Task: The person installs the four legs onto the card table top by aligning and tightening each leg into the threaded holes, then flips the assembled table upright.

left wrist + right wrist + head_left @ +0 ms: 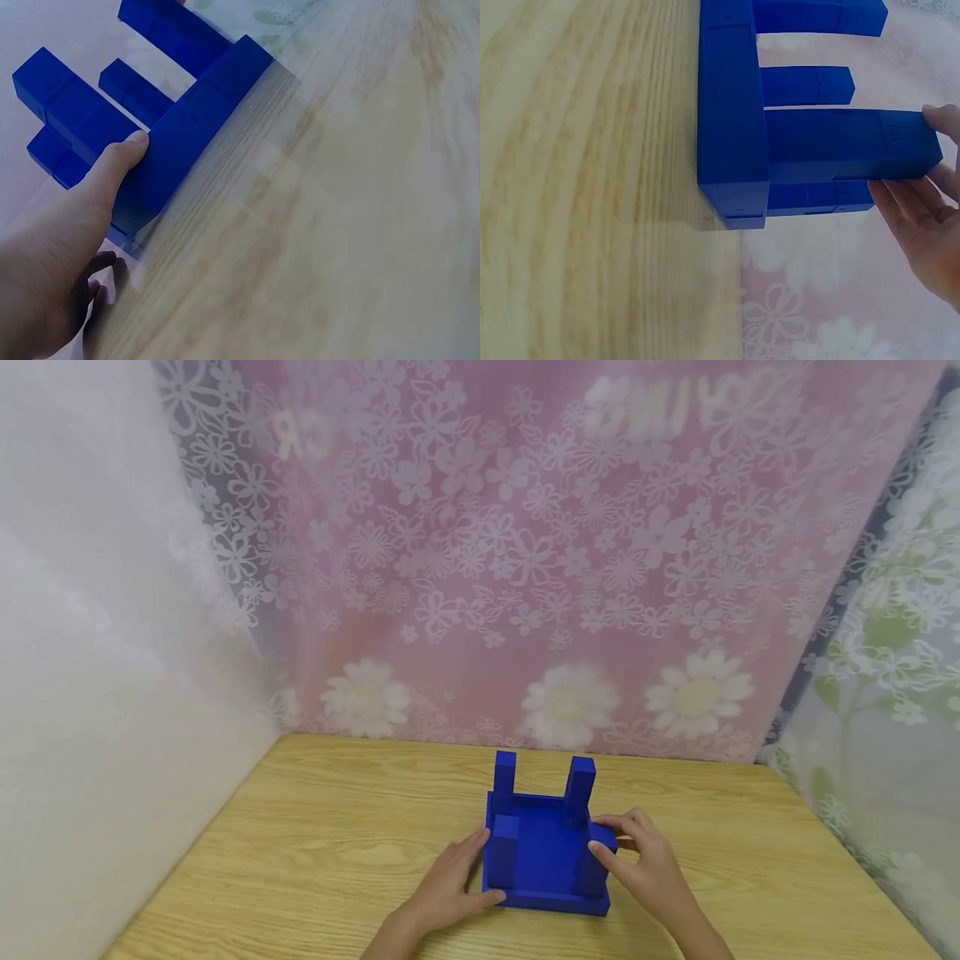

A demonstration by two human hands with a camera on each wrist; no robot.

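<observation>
A blue square frame-like base [555,903] lies on the table with a raised rim and a square post standing at each corner. My left hand [453,881] holds its near left corner, thumb on the front rim and fingers along the left side. In the left wrist view, the thumb of the left hand [75,240] presses the base [199,112] beside a post [82,112]. My right hand [652,864] grips the near right post [591,868] by its upper end. The right wrist view shows that post [832,146] upright against the base [731,97].
A wood-grain table [337,827] lies under the piece. Behind it hangs a pink flowered curtain [480,568]. A pale sheet [112,635] borders the left side, and a flowered sheet [900,693] the right.
</observation>
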